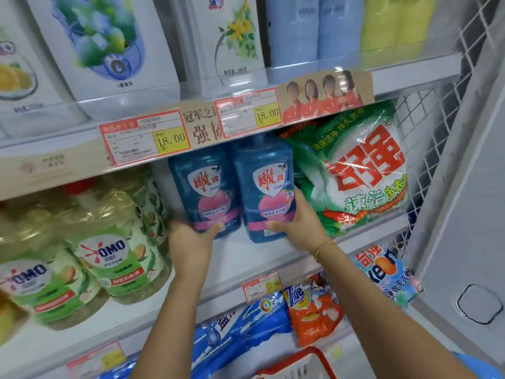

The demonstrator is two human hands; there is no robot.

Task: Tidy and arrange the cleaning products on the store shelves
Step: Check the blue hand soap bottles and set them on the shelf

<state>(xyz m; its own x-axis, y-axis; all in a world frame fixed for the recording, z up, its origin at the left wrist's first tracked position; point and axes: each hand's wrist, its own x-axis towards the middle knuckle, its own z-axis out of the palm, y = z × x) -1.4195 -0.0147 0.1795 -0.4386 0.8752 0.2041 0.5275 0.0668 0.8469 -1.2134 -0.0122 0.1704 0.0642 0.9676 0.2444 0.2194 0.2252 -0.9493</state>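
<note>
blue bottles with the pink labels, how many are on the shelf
2. The left blue bottle is held by the left hand; the right blue bottle, beside it, by the right hand, next to the green bag. Others may be hidden behind.

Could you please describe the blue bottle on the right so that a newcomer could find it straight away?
Find the middle shelf, under the two yellow 18.00 price tags. Two blue bottles stand side by side there; yours is the right blue bottle, next to the big green detergent bag, whereas the left blue bottle sits nearer the OMO bottles.
</note>
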